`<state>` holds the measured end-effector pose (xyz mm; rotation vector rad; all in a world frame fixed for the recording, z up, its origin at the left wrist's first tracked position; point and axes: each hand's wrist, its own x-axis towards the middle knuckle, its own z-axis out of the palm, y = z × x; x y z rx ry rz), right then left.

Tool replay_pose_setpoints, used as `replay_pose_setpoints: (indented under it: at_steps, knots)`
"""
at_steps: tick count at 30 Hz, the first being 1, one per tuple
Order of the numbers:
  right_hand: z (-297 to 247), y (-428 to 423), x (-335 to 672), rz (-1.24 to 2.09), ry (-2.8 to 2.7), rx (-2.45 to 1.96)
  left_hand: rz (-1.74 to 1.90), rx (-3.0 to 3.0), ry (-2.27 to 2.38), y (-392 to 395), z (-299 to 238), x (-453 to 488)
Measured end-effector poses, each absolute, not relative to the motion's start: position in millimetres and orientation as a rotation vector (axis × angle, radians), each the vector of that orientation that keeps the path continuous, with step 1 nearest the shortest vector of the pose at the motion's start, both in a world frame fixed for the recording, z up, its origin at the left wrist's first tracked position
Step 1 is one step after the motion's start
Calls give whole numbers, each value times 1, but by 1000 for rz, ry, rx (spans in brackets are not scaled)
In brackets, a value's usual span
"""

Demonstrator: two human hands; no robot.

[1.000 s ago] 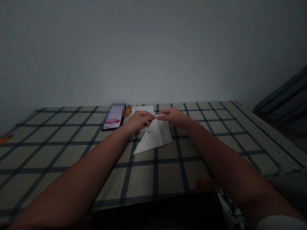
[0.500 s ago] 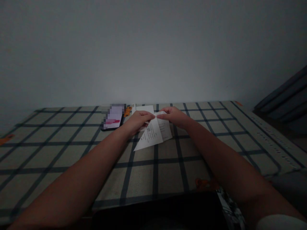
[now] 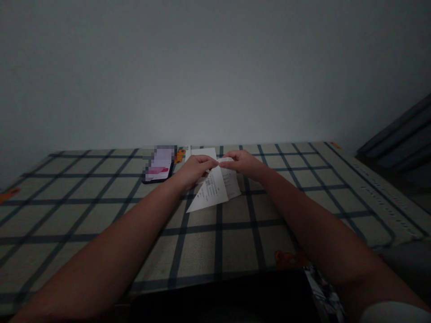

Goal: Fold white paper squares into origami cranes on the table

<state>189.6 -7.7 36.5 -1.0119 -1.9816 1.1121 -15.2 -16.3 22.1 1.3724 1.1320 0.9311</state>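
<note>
A two-handed grip closes on a folded sheet of printed paper (image 3: pixel 211 193), the left hand (image 3: pixel 195 170) and the right hand (image 3: pixel 245 163) each pinching its upper edge, thumb tips close together. Both arms reach forward, bare along the forearm, and converge from the lower corners toward the paper, wrists bent inward and knuckles uppermost. The left fingers partly curl out of sight behind the sheet. The paper slopes toward the person, one sharp corner pointing to the lower left, above the middle of a worktop (image 3: pixel 84 220); whether its lower edge touches down cannot be told.

A checked cloth (image 3: pixel 235 244), pale with dark blue lines, covers the surface, with orange bear prints and lettering along its right border. A phone (image 3: pixel 160 163) with a lit screen, partly blurred into blocks, lies beyond the left forearm, and a white sheet (image 3: pixel 204 151) sits just behind the hands. A plain grey wall (image 3: pixel 215 72) rises at the far edge; dark striped fabric (image 3: pixel 400 130) slants in at right. The room is dim.
</note>
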Motion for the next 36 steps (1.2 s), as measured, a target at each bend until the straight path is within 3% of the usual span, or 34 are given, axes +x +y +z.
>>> replay_pose_setpoints:
  at_steps: [4,11,20,28,36]
  knots:
    - [37,-8,186,900,-1978,-987,954,1303,1084,-17,24,-13]
    - [35,-6,192,1259,-1881,-993,972,1313,1119,-16,25,-14]
    - [34,-6,193,1413,-1788,-979,928,1369,1133,-18,23,-16]
    - [39,-8,190,1006,-1964,-982,937,1200,995,-22,26,-10]
    - [36,-7,194,1362,-1834,-966,926,1225,1018,-20,25,-14]
